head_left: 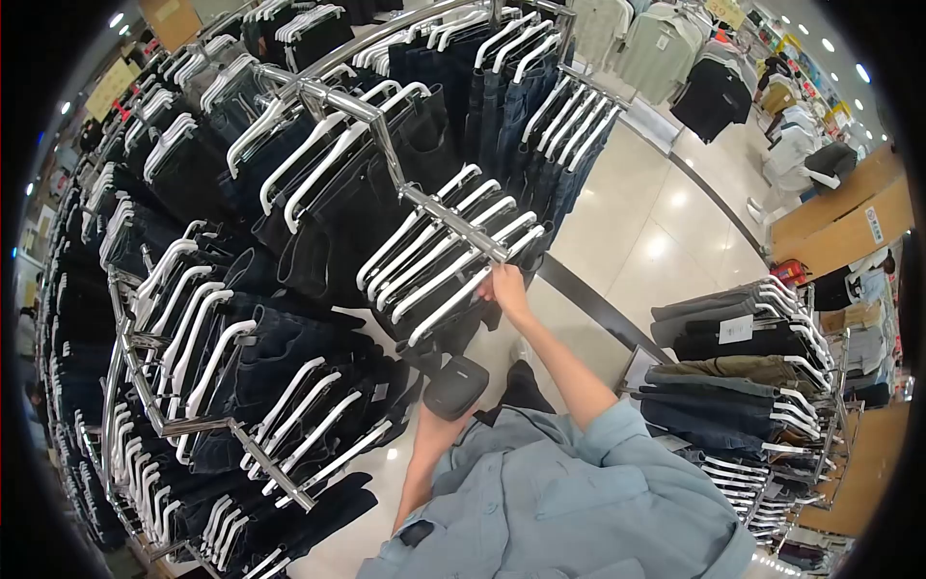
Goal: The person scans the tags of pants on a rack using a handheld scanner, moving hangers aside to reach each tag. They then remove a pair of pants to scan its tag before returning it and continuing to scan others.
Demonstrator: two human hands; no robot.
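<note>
My right hand (504,291) reaches forward just below the tip of a chrome rack arm (463,230). Its fingers are curled closed at the end of the front white hanger (449,299), from which dark trousers (453,333) hang. Several more white hangers with black trousers sit behind it on the same arm. My left hand (446,425) is low beside the dark trousers; a small black pouch-like object (456,388) covers its fingers, so what they hold is hidden.
Another chrome arm (275,465) with dark jeans (280,357) on white hangers juts out at left. On the right stands a rack of folded-over trousers (714,405). Shirts (714,92) hang at the far right, beyond the tiled floor (641,232). A cardboard box (839,232) is at the right edge.
</note>
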